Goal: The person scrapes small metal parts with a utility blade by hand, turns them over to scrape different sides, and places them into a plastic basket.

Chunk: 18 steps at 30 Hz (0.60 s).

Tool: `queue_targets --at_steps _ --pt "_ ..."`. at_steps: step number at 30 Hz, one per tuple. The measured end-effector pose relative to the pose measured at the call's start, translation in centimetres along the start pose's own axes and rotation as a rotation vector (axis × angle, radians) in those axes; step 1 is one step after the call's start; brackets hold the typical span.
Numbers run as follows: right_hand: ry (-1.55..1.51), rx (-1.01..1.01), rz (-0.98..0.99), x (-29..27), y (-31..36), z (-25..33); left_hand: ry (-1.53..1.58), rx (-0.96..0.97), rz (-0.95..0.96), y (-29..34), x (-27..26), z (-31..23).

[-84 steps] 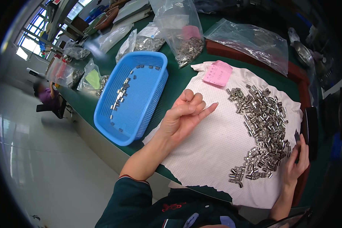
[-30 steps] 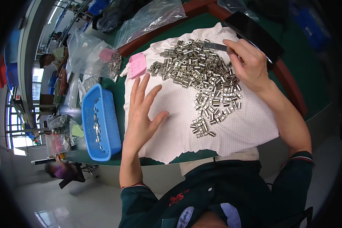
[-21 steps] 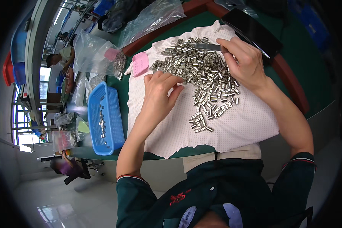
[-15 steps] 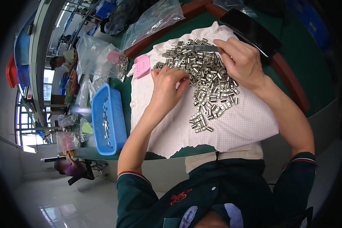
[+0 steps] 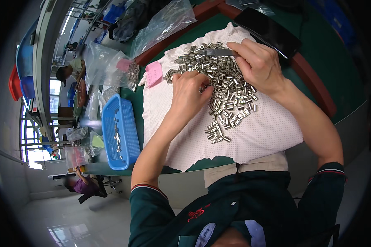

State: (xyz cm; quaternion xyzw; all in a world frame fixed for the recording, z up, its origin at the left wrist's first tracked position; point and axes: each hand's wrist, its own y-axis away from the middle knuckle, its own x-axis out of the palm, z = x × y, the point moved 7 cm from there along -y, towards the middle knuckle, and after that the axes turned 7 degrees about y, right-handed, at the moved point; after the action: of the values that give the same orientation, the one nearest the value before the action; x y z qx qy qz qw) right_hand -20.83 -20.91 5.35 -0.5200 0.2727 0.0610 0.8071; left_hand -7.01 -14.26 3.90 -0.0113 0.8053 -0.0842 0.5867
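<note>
A heap of small silver metal parts [image 5: 231, 92] lies spread over a pale dotted cloth [image 5: 181, 144]. Between the thumb and fingers of my right hand [image 5: 263, 66] is a pair of metal tweezers [image 5: 220, 52], its tips pointing left over the far part of the heap. My left hand [image 5: 189, 94] rests at the heap's left side with its fingers curled inward. Whatever those fingers hold, if anything, is hidden from view. Some parts lie a little apart at the near end [image 5: 216, 132].
A blue plastic basket [image 5: 132, 138] with a few metal parts stands left of the cloth. A pink note [image 5: 153, 74] lies on the cloth's left edge. Beyond are clear plastic bags [image 5: 103, 61], a black phone-like slab [image 5: 272, 33] and a red-brown raised border [image 5: 313, 84]. Other people sit far left.
My left hand has shifted slightly right, further over the heap, its fingers more curled. My right hand with the tweezers has hardly moved. The whole view has shifted slightly.
</note>
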Motion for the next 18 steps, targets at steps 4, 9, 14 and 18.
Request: queue_targets --at_steps 4,9,14,18 --pt "0.007 0.007 0.018 0.3 0.0 -0.3 0.033 -0.002 -0.003 -0.2 0.2 0.3" --pt "0.008 0.013 0.039 0.3 0.0 -0.5 0.347 -0.099 -0.100 0.3 -2.0 1.1" --pt "-0.014 0.024 0.079 0.6 0.0 -0.1 1.007 -0.386 -0.206 4.7 -3.1 6.2" --pt "-0.013 0.035 0.121 0.5 -0.3 0.3 1.620 -0.504 -0.310 7.8 -2.9 8.9"
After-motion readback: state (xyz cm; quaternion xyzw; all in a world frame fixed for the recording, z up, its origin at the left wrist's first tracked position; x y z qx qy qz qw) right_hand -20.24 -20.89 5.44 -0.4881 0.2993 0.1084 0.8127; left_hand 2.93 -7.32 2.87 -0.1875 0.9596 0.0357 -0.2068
